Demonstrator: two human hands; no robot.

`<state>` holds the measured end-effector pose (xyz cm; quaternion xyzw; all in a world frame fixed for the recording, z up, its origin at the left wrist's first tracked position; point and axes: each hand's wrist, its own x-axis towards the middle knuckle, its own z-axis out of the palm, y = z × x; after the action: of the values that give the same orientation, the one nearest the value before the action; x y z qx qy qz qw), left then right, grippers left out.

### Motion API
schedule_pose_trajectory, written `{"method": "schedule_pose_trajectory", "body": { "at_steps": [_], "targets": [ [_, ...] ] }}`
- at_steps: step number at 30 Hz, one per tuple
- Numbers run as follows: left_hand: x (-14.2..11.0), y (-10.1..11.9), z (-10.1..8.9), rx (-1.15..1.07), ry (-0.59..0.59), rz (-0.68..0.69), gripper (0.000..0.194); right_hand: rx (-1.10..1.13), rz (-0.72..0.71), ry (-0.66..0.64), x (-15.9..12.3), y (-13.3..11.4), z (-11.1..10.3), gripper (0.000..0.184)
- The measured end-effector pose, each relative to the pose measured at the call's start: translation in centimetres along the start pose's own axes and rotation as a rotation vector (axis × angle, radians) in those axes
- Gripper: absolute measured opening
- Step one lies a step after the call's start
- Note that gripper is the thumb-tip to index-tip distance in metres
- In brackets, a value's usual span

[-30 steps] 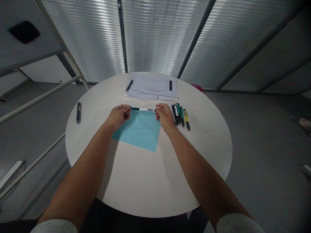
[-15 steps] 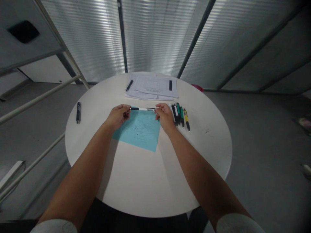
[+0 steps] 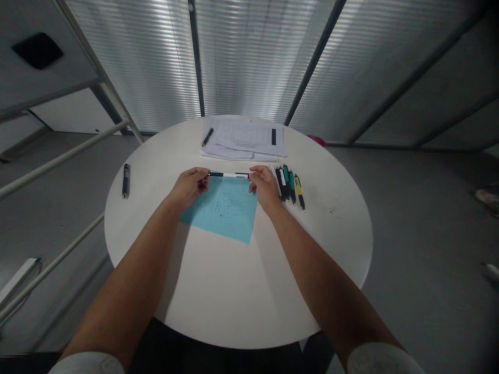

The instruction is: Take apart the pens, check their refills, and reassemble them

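Note:
A black-and-white pen (image 3: 230,175) is held level between my two hands, over the far edge of a light-blue sheet of paper (image 3: 222,208). My left hand (image 3: 190,187) pinches its black end between thumb and fingers. The other end is gripped by the fingertips of my right hand (image 3: 265,186). Dark scribbled marks cover part of the blue sheet. Just right of my right hand lies a row of several pens (image 3: 286,183) with black, white and green bodies, plus a yellow-and-black pen (image 3: 299,192) at the row's right end.
A stack of printed white papers (image 3: 245,139) lies at the far side of the round white table (image 3: 234,296), with a black pen (image 3: 208,136) on it. Another dark pen (image 3: 126,181) sits near the left rim. A pale metal rail (image 3: 66,156) runs beside the table.

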<state>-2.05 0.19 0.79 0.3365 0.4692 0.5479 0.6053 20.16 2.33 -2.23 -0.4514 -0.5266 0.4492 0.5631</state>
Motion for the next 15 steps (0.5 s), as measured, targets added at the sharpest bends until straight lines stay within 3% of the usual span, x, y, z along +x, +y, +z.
{"method": "schedule_pose_trajectory", "body": {
  "at_steps": [15],
  "targets": [
    [0.08,-0.01,-0.04,0.018,-0.004,-0.004,0.006,-0.01,0.003,-0.006,0.08,0.11,-0.16,0.018]
  ]
}}
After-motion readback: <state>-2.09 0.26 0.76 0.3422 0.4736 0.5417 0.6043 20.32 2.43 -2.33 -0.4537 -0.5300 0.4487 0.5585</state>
